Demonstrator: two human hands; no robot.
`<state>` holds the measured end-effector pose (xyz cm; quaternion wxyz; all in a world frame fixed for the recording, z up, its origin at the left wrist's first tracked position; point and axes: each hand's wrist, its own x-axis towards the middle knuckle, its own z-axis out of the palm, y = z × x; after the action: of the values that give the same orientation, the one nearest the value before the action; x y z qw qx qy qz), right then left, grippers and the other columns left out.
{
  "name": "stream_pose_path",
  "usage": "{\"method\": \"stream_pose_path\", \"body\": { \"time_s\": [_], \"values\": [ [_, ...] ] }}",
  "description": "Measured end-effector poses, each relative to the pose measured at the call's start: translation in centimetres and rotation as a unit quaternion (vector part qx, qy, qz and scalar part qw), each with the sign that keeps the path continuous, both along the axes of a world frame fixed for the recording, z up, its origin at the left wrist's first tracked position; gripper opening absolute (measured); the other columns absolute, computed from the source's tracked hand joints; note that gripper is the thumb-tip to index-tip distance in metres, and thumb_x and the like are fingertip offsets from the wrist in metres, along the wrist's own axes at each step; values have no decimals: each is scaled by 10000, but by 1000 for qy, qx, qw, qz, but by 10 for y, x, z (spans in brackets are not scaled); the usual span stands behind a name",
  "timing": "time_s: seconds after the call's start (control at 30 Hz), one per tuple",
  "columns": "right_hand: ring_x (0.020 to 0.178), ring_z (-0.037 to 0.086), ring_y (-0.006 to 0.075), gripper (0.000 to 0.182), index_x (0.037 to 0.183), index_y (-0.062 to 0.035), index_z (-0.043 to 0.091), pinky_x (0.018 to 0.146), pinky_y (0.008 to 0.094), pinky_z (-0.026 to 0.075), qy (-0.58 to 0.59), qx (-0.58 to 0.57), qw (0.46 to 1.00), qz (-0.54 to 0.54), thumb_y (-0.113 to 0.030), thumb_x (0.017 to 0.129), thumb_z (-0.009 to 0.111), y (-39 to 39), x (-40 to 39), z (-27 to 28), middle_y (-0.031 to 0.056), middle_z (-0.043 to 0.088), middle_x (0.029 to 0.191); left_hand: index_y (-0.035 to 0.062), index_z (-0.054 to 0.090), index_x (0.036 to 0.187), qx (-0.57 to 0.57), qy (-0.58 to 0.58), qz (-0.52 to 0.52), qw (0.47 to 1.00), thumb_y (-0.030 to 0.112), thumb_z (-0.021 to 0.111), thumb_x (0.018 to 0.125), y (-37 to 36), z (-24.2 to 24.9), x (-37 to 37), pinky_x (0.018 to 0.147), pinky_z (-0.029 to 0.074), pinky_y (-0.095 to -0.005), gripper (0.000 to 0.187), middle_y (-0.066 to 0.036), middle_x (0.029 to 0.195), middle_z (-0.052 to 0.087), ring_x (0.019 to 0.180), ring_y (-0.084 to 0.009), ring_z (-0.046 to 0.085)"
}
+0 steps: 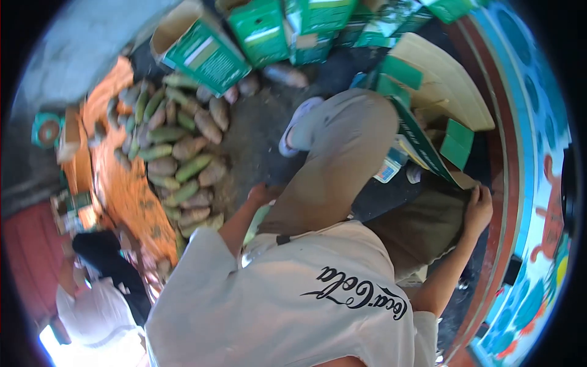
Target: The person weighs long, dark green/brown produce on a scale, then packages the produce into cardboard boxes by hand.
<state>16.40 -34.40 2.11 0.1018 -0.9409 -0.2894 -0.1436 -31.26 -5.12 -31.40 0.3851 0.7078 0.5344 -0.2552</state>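
Observation:
At the right, my right hand is closed on the lower corner of an open green cardboard box, fingers at its edge. The box lies tilted beside my knee, its flaps folded out and its tan inside showing. My left hand is low beside my thigh, close to a pale green object partly hidden by my leg. I cannot tell what, if anything, its fingers hold. Left of that hand is a pile of long green and brownish produce on the ground.
Several green cardboard boxes stand along the far side. An orange sheet lies under part of the pile. A person in a white top is at the lower left. A painted wall borders the right; a small device lies near the box.

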Motion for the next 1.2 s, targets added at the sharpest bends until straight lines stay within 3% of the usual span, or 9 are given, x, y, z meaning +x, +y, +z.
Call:
{"method": "stream_pose_path", "body": {
  "time_s": [0.1,0.2,0.4,0.5,0.63,0.83,0.9,1.1,1.2],
  "values": [
    [840,625,360,168,944,-53,626,693,423,494,-31,8,999,-14,-211,909,579,12,-15,8,137,651,934,-4,573,1200,25,30,62,997,487,820,584,18,57,20,934,476,-419,826,-228,1174,623,1113,-358,595],
    [809,630,337,136,925,-63,627,685,409,498,-28,52,998,-30,-191,891,594,19,-25,14,122,639,887,-48,561,1191,112,-34,91,989,450,834,577,50,84,17,922,479,-412,837,-253,1139,627,1095,-353,606],
    [802,631,313,141,945,-44,631,698,397,502,-22,120,991,-49,-150,852,627,27,-35,21,119,619,905,-95,539,1160,249,-318,187,896,257,827,649,116,188,58,862,480,-343,685,-196,1054,642,961,-269,621],
    [805,621,316,154,944,-36,635,695,407,499,-51,119,991,-29,-145,835,641,28,-35,19,127,599,883,-95,535,1133,219,-481,217,821,147,795,693,109,289,116,845,471,-323,566,-149,1035,631,914,-218,596],
    [792,617,318,150,922,-35,636,690,409,499,-61,136,989,-23,-149,826,652,27,-36,16,125,591,852,-66,555,1091,188,-568,145,788,116,789,698,104,353,182,833,466,-302,493,-131,1019,622,889,-177,587],
    [745,597,317,136,867,-47,607,668,418,485,-74,162,984,-6,-155,810,665,19,-36,11,123,558,793,-51,592,1047,179,-569,-84,798,157,811,674,52,405,288,827,493,-319,481,-141,980,657,906,-186,621],
    [749,598,312,130,859,-50,607,674,412,484,-77,162,984,-5,-153,807,667,17,-37,11,117,563,793,-51,591,1103,192,-547,-153,800,198,807,679,39,401,320,827,501,-325,537,-169,1007,669,907,-201,640],
    [783,602,320,145,917,-44,626,703,408,484,-52,174,983,-11,-154,825,645,14,-39,12,117,586,826,-22,575,1208,161,-526,-209,809,252,769,721,22,367,387,880,485,-340,592,-198,1122,652,991,-267,641],
    [783,601,319,151,929,-45,630,706,409,485,-50,173,984,-12,-156,827,646,15,-38,12,115,587,826,-26,575,1198,238,-574,-223,751,213,739,759,31,358,376,918,466,-344,526,-199,1141,643,1046,-282,625]
  ]
}}
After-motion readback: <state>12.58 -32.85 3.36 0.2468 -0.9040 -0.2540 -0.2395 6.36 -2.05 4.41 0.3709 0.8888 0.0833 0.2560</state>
